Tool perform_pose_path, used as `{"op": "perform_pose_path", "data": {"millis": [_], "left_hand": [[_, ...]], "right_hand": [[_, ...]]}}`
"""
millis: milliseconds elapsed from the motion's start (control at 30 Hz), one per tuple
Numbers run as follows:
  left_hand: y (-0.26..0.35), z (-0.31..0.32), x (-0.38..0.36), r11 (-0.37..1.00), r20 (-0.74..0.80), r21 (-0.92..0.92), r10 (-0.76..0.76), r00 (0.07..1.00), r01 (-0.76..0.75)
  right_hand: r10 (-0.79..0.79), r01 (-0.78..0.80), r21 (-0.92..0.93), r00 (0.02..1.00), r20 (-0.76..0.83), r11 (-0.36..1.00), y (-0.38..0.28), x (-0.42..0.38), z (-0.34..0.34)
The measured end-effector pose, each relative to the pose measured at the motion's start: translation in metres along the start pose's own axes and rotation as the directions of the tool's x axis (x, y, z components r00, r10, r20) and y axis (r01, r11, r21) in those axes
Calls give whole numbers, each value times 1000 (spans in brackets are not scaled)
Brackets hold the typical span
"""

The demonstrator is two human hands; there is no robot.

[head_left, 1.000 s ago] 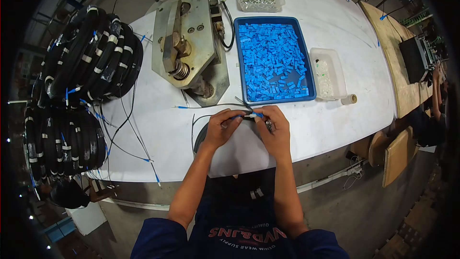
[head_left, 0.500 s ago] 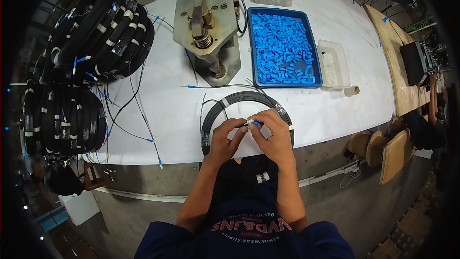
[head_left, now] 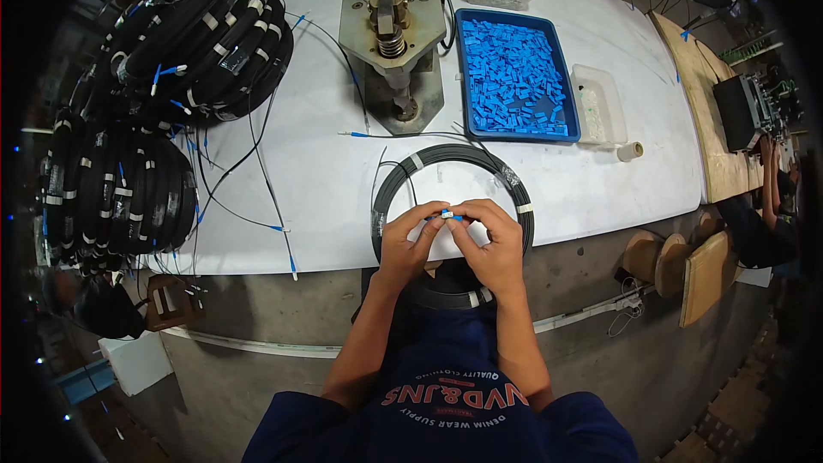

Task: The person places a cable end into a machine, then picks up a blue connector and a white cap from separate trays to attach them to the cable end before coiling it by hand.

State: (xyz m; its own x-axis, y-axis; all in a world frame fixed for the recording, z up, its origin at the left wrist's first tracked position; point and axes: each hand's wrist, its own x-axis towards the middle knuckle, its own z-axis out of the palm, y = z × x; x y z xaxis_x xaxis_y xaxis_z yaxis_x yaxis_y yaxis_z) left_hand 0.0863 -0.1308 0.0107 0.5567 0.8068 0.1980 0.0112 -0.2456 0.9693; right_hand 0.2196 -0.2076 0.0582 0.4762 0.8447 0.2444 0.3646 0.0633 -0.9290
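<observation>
My left hand (head_left: 407,244) and my right hand (head_left: 495,247) meet at the fingertips over the near table edge. Both pinch a small blue-and-white cable connector (head_left: 447,215) between thumb and fingers. The fingers cover most of it, so how its parts fit together cannot be made out. Beneath my hands lies a coil of black cable (head_left: 396,178), tied with white and clear bands, its near side reaching past the table edge. A loose black cable with a blue-and-white tip (head_left: 347,134) lies across the table beyond the coil.
A metal press (head_left: 390,43) stands at the back. Right of it are a blue tray (head_left: 573,120) of small blue housings and clear plastic boxes (head_left: 603,103). Stacked black cable coils (head_left: 201,43) fill the left. Another person's arm (head_left: 765,173) shows at far right, near a black machine (head_left: 739,114).
The whole view has shifted, with the table items higher and slightly right. My fingertips have drawn closer together around the connector, and more of the coil's near side shows.
</observation>
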Motion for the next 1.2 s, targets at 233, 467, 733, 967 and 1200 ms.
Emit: {"op": "perform_pose_path", "data": {"millis": [233, 467, 733, 967, 1200], "left_hand": [[-6, 8, -11, 977, -41, -188, -108, 993, 99], [-20, 9, -11, 902, -11, -383, -220, 975, 199], [-31, -1, -17, 830, -29, -516, -263, 964, 211], [-32, -3, -12, 851, -83, -506, -212, 974, 142], [-38, -7, -6, 839, -7, -517, -201, 980, 168]], "right_hand": [[25, -21, 50, 995, -99, 999, -7, -4, 9], [116, -115, 238, 993, 8, 964, 11, 2, 9], [123, -131, 248, 991, 46, 960, 15, 1, 24], [92, -93, 268, 996, 17, 959, 11, 5, 34], [-13, 8, 146, 999, 32, 989, 16, 12, 35]]}}
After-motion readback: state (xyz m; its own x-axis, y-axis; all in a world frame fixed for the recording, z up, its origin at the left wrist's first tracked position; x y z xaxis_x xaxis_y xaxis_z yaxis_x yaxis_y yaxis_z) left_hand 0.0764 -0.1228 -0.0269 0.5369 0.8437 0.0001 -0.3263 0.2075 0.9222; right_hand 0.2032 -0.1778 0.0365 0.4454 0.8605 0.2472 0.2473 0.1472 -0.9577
